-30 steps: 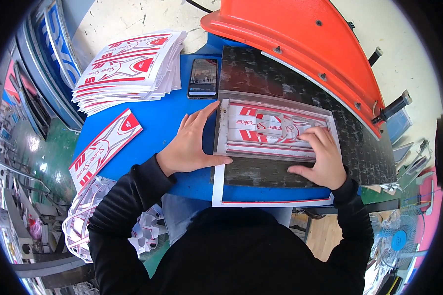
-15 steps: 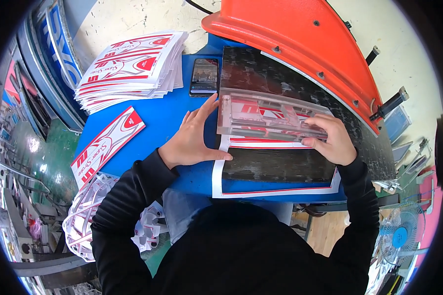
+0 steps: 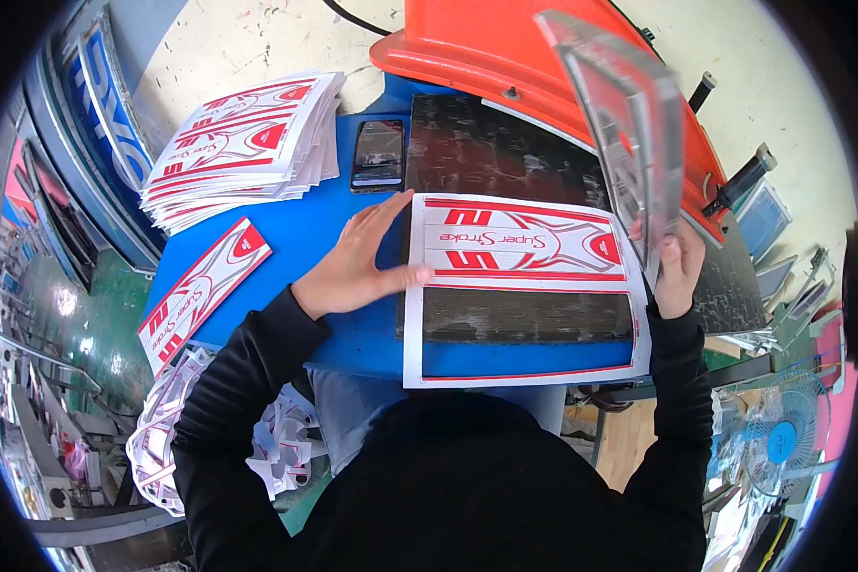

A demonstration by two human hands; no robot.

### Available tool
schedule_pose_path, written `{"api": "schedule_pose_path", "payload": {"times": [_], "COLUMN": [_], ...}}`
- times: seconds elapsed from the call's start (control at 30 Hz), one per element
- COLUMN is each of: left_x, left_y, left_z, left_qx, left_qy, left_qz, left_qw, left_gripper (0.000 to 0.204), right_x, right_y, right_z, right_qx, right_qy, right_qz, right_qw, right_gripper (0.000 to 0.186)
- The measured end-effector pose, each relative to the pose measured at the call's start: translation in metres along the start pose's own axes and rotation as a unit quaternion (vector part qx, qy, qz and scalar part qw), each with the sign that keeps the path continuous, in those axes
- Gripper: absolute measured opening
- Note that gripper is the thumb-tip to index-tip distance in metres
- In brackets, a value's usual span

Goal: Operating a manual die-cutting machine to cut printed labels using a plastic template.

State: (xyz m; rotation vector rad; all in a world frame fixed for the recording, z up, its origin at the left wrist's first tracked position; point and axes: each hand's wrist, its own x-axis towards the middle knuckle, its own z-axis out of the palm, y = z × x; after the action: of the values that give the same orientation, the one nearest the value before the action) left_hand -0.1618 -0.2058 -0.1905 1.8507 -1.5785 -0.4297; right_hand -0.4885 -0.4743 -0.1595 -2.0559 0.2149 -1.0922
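Observation:
My right hand (image 3: 678,272) grips the lower end of a clear, thick-walled cutting die (image 3: 639,124), tilted up on end above the right side of the work. Below it lies a white sheet (image 3: 524,238) with a red and grey printed panel in its upper half. The sheet's lower half is a cut-out opening, through which a dark cutting board (image 3: 505,143) and blue table show. At the sheet's left edge, my left hand (image 3: 353,262) is open, fingers spread, its thumb over the margin. A separate printed panel (image 3: 205,291) lies to the left.
A stack of printed sheets (image 3: 243,133) stands at the back left beside a phone (image 3: 378,157). The orange press arm (image 3: 477,48) spans the far side. White paper offcuts (image 3: 162,429) hang below the table's left edge. A fan (image 3: 782,443) is at lower right.
My right hand has lifted the die off the printed panel and swung it from flat to upright on the right. My left hand stays spread by the sheet's left edge.

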Motion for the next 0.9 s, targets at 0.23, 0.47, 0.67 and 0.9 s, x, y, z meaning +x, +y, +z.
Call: {"api": "schedule_pose_path", "payload": {"times": [0.23,0.47,0.67,0.9], "left_x": [0.042,0.078,0.091,0.103], "left_y": [0.023,0.033,0.048,0.042], "left_z": [0.012,0.016,0.013,0.026], "left_qx": [0.043,0.136,0.137,0.197], "left_qy": [0.06,0.04,-0.037,0.008], "left_qz": [0.085,0.081,0.054,0.078], "left_qw": [0.994,0.987,0.988,0.977], "left_gripper": [0.067,0.056,0.049,0.043], "right_x": [-0.022,-0.025,-0.026,-0.025], "right_y": [0.003,0.006,0.011,0.012], "right_z": [0.011,0.01,0.007,0.007], "right_qx": [0.14,0.136,0.159,0.155], "right_qy": [0.129,0.164,0.174,0.191], "right_qz": [-0.031,-0.034,-0.03,-0.04], "right_qw": [0.981,0.976,0.971,0.968], "right_gripper": [0.062,0.067,0.07,0.072]}}
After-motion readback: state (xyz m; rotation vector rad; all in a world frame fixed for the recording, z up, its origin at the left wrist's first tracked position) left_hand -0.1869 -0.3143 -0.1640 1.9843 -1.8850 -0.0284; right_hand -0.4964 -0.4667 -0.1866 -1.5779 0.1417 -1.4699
